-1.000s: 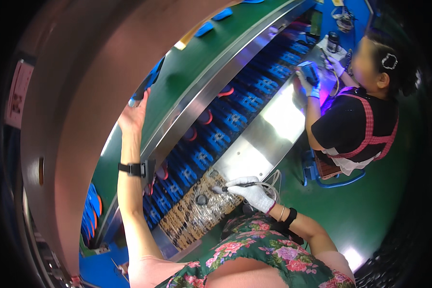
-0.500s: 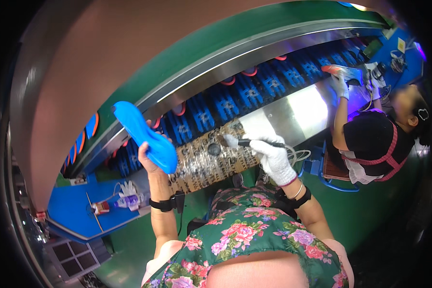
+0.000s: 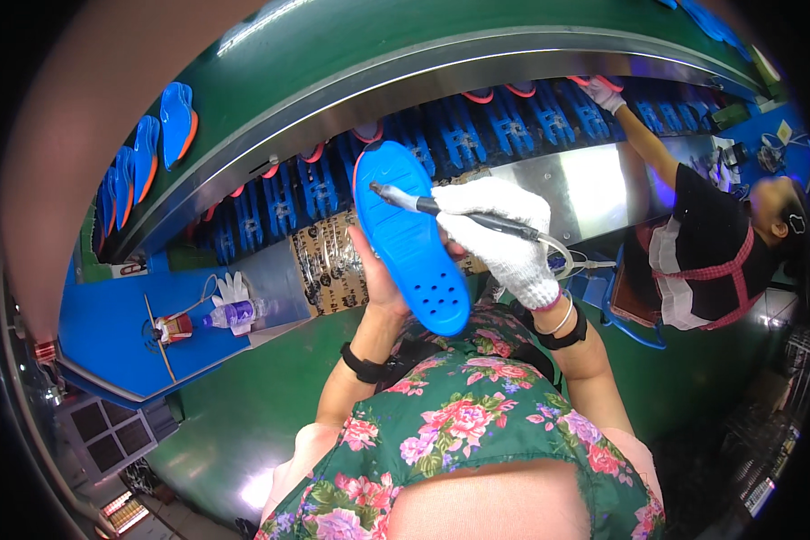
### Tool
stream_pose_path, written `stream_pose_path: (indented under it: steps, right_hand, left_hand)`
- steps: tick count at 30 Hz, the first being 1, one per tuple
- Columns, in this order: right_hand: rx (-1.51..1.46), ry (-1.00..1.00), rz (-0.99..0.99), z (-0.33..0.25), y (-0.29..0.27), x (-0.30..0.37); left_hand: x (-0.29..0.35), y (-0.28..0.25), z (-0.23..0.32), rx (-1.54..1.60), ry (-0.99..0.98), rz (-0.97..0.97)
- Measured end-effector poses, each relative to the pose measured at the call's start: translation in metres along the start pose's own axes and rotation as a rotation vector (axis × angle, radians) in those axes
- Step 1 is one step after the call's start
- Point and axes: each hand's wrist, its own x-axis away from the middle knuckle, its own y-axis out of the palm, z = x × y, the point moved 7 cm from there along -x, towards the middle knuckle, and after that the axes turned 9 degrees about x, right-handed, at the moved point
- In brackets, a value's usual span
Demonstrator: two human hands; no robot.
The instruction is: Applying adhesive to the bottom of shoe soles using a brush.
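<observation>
A blue insole [image 3: 407, 247], with small holes near its lower end, is tilted in front of me. My bare left hand [image 3: 380, 274] grips it from beneath and along its left edge, with part of the fingers hidden behind it. In my white-gloved right hand [image 3: 506, 225] is a dark-handled brush [image 3: 463, 216] fed by a thin clear tube. The whitish bristle tip lies over the upper half of the insole, seemingly against its surface. Behind the insole runs a rack of blue holders [image 3: 459, 135] with shoes' orange-pink edges above some of them.
More blue insoles with orange edges [image 3: 178, 126] lie on the green belt [image 3: 270, 67] at left. A blue side table [image 3: 108, 315] holds a purple-labelled bottle [image 3: 234, 314] and a white glove [image 3: 232, 290]. On the right, a co-worker [image 3: 702, 243] reaches toward the rack.
The insole has moved right and turned its holed face toward me. My right hand brought the brush over it. The co-worker's arm now stretches to the rack, away from the shoe.
</observation>
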Motion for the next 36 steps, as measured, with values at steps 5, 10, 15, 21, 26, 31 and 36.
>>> stream_pose_path:
  steps: [5,10,15,21,26,31,36]
  right_hand:
    - [0.399,-0.431,0.087,-0.028,0.013,-0.013]
    - [0.618,-0.536,-0.087,-0.051,0.05,0.007]
    - [0.207,-0.221,0.038,-0.025,0.067,0.008]
    - [0.422,-0.442,0.093,-0.041,0.074,0.018]
    - [-0.069,-0.038,0.089,0.008,0.059,0.004]
    - [0.304,-0.438,0.044,-0.02,0.079,0.005]
    - [-0.232,-0.155,-0.111,0.017,0.08,-0.001]
  left_hand:
    - [0.002,-0.007,0.007,0.048,0.018,0.013]
    - [0.017,-0.029,0.01,-0.396,0.038,0.655]
    - [0.038,-0.047,0.037,-0.317,0.124,0.657]
    - [0.034,-0.055,0.038,-0.221,0.113,0.534]
    - [0.034,-0.039,0.051,-0.243,0.104,0.449]
    - [0.031,-0.032,0.062,-0.295,0.118,0.442]
    - [0.04,-0.051,0.067,-0.251,0.093,0.387]
